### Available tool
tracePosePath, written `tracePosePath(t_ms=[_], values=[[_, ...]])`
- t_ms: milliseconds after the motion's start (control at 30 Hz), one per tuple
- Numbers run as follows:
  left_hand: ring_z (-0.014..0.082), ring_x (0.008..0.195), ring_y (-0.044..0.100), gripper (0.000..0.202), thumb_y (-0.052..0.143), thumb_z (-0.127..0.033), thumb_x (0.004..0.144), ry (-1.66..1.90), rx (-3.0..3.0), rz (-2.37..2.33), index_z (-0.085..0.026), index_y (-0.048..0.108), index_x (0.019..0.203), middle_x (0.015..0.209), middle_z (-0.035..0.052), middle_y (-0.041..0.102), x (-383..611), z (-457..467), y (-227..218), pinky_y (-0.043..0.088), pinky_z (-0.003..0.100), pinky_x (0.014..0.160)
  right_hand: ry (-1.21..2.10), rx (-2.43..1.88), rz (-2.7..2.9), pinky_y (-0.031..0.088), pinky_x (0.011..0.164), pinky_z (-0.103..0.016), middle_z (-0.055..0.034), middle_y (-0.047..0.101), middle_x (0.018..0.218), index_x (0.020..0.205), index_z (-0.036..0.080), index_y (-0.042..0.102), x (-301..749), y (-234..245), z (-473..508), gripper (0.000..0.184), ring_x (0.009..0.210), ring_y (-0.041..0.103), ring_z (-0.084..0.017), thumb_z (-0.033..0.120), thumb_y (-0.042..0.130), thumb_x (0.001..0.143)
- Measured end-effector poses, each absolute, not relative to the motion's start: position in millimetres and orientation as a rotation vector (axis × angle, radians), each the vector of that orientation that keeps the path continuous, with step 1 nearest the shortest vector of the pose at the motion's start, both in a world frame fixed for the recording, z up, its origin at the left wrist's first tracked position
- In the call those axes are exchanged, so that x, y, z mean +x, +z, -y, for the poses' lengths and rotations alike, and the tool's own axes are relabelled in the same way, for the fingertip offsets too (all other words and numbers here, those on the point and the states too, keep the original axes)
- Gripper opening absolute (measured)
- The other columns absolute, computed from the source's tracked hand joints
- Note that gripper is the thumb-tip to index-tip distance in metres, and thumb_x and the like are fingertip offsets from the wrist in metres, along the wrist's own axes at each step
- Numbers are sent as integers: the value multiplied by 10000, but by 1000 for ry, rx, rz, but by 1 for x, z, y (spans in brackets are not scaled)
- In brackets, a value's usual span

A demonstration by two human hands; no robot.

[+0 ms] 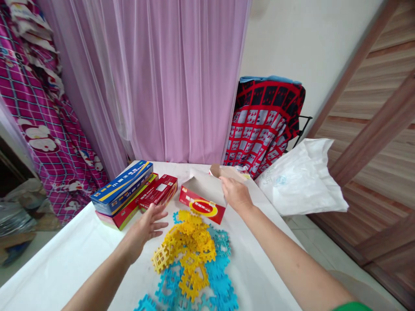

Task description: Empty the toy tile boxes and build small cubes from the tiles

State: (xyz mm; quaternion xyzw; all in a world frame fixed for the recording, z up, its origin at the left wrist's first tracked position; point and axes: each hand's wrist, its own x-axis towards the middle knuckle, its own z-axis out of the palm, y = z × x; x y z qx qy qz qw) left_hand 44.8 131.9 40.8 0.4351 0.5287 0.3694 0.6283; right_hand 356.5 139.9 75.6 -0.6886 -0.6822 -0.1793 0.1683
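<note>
On the white-covered table, a red cardboard box (191, 198) with a yellow oval on its side stands open at the top, its grey inner side showing. My right hand (235, 193) is closed on the right edge of this box, fingertips partly hidden. My left hand (147, 229) is held over the table with its fingers apart and holds nothing. It is left of a pile of yellow plastic building pieces (191, 242) with toothed edges. Blue building pieces (222, 280) of the same kind lie under and around the yellow ones.
Left of the open box lies a closed dark red box (162, 190). Beside it a blue box (123, 188) rests on a red and green box (125, 216). A white plastic bag (301, 181) is by the table's right edge. Behind the table hangs a purple curtain (181, 86).
</note>
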Motion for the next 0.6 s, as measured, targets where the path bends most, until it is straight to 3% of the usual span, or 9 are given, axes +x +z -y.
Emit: tracePosePath(t_ms=[267, 400, 600], values=[[258, 821, 691, 807, 628, -811, 503, 1247, 956, -1572, -184, 669, 1009, 947, 93, 725, -12, -84, -44, 570, 350, 699, -121, -2375, 1558, 435, 848, -296, -125, 646, 1193, 1346, 178, 489, 351, 68, -209, 426, 1044, 613, -220, 199, 398, 931], [246, 784, 686, 775, 665, -792, 469, 1253, 1017, -1571, -197, 685, 965, 891, 73, 727, -15, -85, -53, 579, 332, 656, -280, -2387, 1627, 434, 842, -317, -116, 560, 1292, 1313, 240, 525, 357, 53, -203, 405, 1102, 557, -234, 203, 376, 939], [236, 728, 676, 722, 684, -763, 485, 1314, 1004, -1505, -190, 686, 924, 822, 72, 711, -9, -86, -51, 571, 319, 577, -554, -2181, 1814, 395, 923, -379, -141, 464, 1412, 1356, 215, 504, 345, 41, -188, 482, 1178, 478, -279, 164, 433, 883]])
